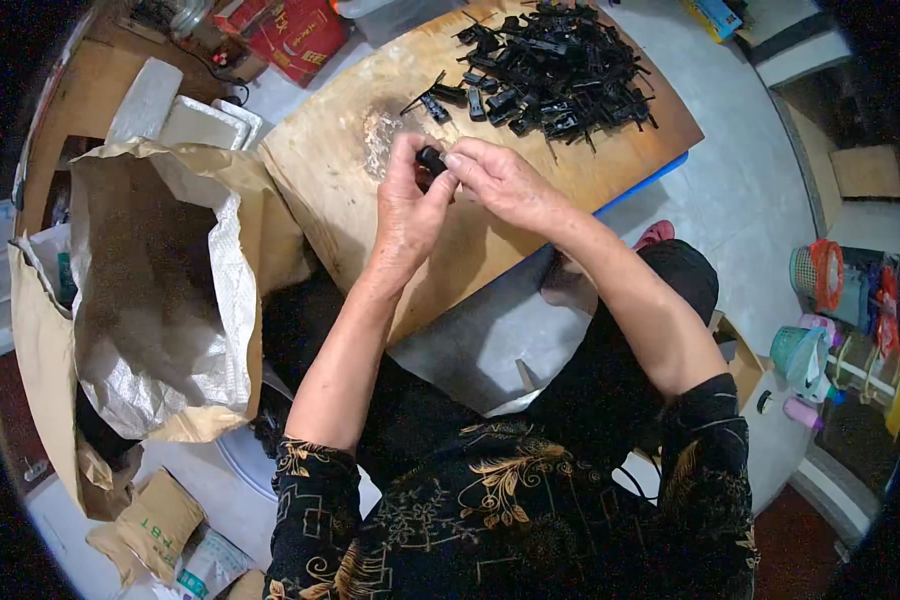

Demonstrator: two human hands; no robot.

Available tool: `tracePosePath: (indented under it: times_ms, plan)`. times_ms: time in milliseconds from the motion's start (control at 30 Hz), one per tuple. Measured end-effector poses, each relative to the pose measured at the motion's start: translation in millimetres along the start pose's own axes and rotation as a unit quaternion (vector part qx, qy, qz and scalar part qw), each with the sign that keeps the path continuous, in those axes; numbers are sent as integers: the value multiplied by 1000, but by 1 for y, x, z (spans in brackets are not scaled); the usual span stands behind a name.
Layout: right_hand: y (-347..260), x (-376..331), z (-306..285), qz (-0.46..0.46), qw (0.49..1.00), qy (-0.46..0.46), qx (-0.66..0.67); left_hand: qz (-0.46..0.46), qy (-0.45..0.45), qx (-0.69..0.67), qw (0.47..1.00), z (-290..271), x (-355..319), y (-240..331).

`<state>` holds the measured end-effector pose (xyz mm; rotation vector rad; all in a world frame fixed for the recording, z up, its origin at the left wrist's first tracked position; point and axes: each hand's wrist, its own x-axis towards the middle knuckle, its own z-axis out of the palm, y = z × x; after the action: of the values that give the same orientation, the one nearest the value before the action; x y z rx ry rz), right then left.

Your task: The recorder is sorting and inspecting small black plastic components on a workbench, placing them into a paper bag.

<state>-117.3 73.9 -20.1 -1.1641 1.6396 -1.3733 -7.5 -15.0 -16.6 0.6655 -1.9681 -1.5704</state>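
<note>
Both my hands meet over the near-left part of a wooden board point(340, 220). Between them is a small black plastic part point(431, 160), partly hidden by the fingers. My left hand point(410, 205) is closed round it, fingers curled at its left side. The thumb and fingers of my right hand point(500, 180) pinch at its right side; whether they grip the same part or a second small piece I cannot tell. Beyond the hands lies a heap of black plastic parts point(570, 80), some with thin sprue-like sticks. A few loose ones point(435, 108) lie at its left edge.
A large open paper sack point(240, 290) with a white woven lining stands at my left. White foam blocks point(145, 100) and a red box point(288, 40) are at the far left. Baskets point(800, 355) stand at the right. Smaller brown packages point(160, 520) lie at the lower left.
</note>
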Motion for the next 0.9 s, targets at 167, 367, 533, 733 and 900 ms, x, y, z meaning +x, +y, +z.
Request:
tracePosePath:
  times_ms: [167,367,533,733,900]
  plan:
    - [-17,-8,-5,24,997,73,-18,-139,-45,-321,936,-15,3,15]
    - [-17,-17,-12,57,991,14,119,-161,-88,-382,906,-17,-4,15]
    - [-24,-24,-20,96,980,-18,175,-167,-218,-353,894,-17,-8,21]
    - [-23,-33,-30,116,953,-113,256,-163,-290,-369,868,-13,-13,28]
    - [-25,-29,-29,124,969,-62,203,-161,-251,-327,897,-14,-14,24]
